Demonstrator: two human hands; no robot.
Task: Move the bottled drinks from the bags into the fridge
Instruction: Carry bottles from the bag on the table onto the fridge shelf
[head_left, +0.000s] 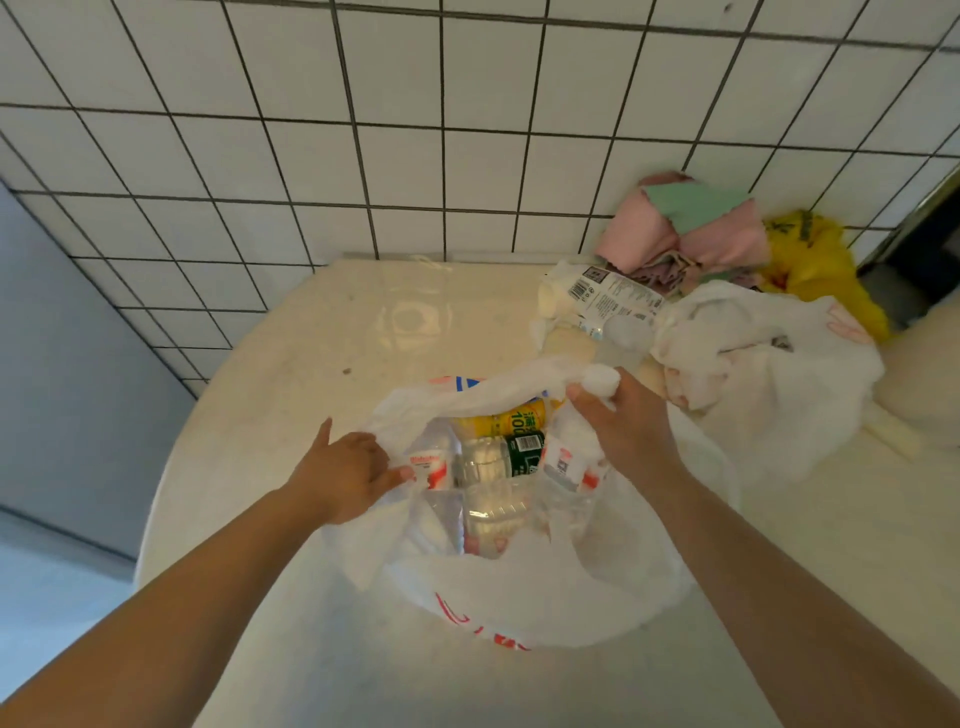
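The white bag (519, 597) of bottles (493, 467) stands near the counter's (291, 395) front edge — the right hand (623, 431) clamps its handle, the left hand (345, 475) pinches its rim — so spread the mouth wide, then lift one bottle straight up.

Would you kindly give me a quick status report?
Left hand pinching bag rim, right hand gripping its handle. Bottles still bagged. Nothing blocking.
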